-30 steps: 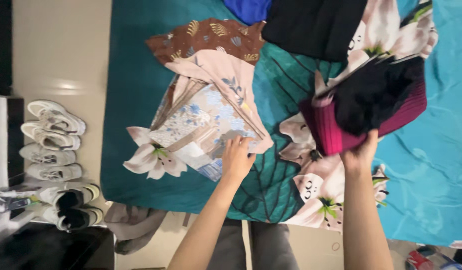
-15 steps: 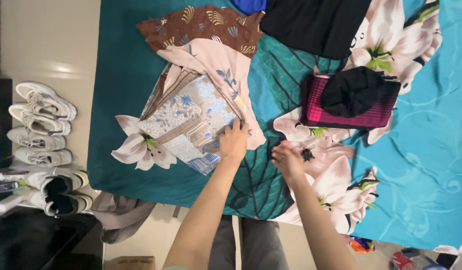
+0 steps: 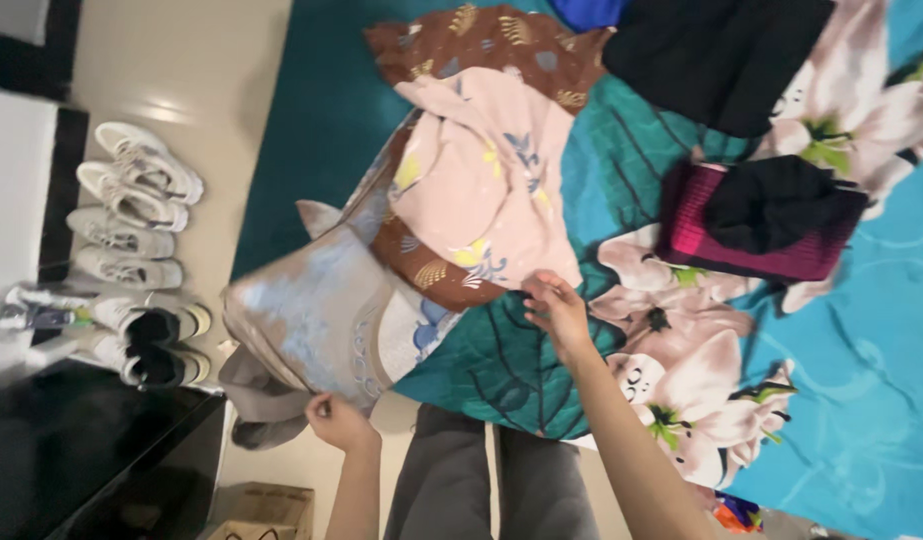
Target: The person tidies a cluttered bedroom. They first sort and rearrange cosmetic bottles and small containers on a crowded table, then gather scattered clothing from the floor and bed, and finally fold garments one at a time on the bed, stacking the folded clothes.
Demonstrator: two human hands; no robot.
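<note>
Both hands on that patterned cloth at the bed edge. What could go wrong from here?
1. The left hand pinches only a corner of the grey-blue patterned cloth; it may slip.
2. The pink garment lies on it and could be dragged off the bed.
3. The right hand holds just an edge.

White shoes [image 3: 131,215] line the floor; a folded magenta cloth [image 3: 756,245] lies on the bedsheet [image 3: 861,340].

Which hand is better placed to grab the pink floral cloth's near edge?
Right hand: it sits at the pink floral cloth's near edge. Left hand is off the bed, gripping the blue-grey patterned cloth.
</note>
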